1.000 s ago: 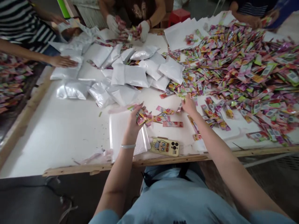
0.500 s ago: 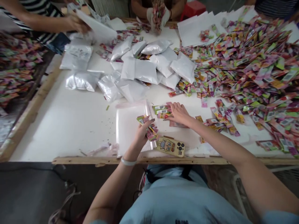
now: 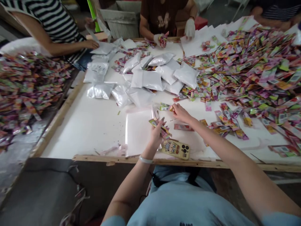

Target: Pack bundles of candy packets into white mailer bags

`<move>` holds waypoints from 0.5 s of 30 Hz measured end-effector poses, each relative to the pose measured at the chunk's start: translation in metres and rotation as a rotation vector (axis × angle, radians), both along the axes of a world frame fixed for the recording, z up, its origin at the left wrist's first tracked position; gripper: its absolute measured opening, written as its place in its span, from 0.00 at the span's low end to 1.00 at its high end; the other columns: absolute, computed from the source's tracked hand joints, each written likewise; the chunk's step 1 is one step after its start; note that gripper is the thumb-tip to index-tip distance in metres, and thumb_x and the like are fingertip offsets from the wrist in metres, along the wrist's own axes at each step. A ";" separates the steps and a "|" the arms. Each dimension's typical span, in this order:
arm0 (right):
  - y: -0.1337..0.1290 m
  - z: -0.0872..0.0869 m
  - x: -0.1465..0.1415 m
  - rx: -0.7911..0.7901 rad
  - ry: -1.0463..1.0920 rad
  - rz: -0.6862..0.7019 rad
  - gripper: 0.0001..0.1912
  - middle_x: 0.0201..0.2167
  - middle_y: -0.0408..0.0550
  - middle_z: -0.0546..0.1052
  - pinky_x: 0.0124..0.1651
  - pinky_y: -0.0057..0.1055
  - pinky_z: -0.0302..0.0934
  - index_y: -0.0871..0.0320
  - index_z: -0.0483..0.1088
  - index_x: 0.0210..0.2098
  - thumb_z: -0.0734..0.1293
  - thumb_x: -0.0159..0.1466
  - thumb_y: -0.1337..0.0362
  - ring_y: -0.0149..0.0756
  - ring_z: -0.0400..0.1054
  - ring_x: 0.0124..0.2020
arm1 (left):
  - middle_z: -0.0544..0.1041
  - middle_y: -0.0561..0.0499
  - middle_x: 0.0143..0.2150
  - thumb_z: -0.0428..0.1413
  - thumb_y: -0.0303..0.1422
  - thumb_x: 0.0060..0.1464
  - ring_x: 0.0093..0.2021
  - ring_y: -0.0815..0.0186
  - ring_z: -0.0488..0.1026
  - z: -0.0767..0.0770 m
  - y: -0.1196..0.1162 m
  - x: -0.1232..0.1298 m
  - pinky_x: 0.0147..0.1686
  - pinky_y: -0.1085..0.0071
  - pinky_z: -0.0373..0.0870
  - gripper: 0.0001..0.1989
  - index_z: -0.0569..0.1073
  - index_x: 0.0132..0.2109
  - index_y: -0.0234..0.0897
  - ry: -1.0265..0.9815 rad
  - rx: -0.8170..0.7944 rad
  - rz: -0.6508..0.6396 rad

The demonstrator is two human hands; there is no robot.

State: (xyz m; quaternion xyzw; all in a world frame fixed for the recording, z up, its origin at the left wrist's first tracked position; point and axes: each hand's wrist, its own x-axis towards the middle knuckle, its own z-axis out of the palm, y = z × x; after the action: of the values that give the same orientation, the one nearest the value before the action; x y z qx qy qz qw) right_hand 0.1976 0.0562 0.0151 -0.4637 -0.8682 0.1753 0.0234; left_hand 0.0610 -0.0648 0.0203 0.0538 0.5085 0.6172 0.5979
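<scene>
A bunch of small colourful sachets (image 3: pixel 166 133) is gripped in my left hand (image 3: pixel 155 135), above the right side of a stack of flat white bags (image 3: pixel 137 131). My right hand (image 3: pixel 181 113) is closed, its fingertips pinching one or more sachets (image 3: pixel 172 108) just over the table. Beside those fingertips lies a green sachet (image 3: pixel 164 106). A pink sachet (image 3: pixel 182 126) rests below my right wrist. Close to my left hand, a phone in a yellow cartoon case (image 3: pixel 174 148) lies face down.
Filled white bags (image 3: pixel 150 80) are heaped mid-table. A big pile of loose sachets (image 3: pixel 254 69) covers the right side, and another pile (image 3: pixel 30 91) is at left. Co-workers' hands (image 3: pixel 190 29) work across the table. A wooden strip (image 3: pixel 113 159) edges the front.
My right fingers have closed on sachets from the small group and drawn together. The view has shifted. Across the table, a co-worker's gloved hands have separated; a striped-shirt co-worker's white bag is lower.
</scene>
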 end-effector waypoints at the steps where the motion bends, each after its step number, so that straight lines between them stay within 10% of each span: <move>1: -0.006 0.002 0.000 -0.006 0.076 0.012 0.14 0.48 0.57 0.70 0.46 0.38 0.67 0.58 0.65 0.54 0.61 0.68 0.71 0.45 0.69 0.44 | 0.78 0.55 0.32 0.72 0.33 0.47 0.25 0.71 0.75 0.001 0.009 0.006 0.28 0.74 0.72 0.18 0.73 0.41 0.37 0.029 0.039 0.027; 10: -0.078 0.017 0.043 -0.127 0.621 -0.069 0.17 0.39 0.46 0.72 0.40 0.35 0.67 0.53 0.62 0.53 0.64 0.65 0.69 0.38 0.69 0.36 | 0.80 0.54 0.32 0.67 0.33 0.52 0.28 0.72 0.76 0.024 0.062 0.004 0.31 0.75 0.71 0.09 0.78 0.41 0.37 0.056 0.229 0.191; 15: -0.070 0.027 0.053 -0.117 0.886 -0.307 0.10 0.34 0.43 0.71 0.37 0.33 0.65 0.53 0.60 0.50 0.61 0.69 0.61 0.37 0.66 0.33 | 0.81 0.51 0.33 0.71 0.37 0.49 0.35 0.63 0.81 0.021 0.046 0.006 0.35 0.70 0.78 0.17 0.77 0.43 0.38 0.083 0.210 -0.137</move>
State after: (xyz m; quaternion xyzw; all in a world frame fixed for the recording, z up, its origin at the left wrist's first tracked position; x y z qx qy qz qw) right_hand 0.2511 -0.0134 0.0416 -0.4679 -0.6847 0.3994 0.3909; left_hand 0.0669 -0.0187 0.0414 0.1763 0.4606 0.6222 0.6079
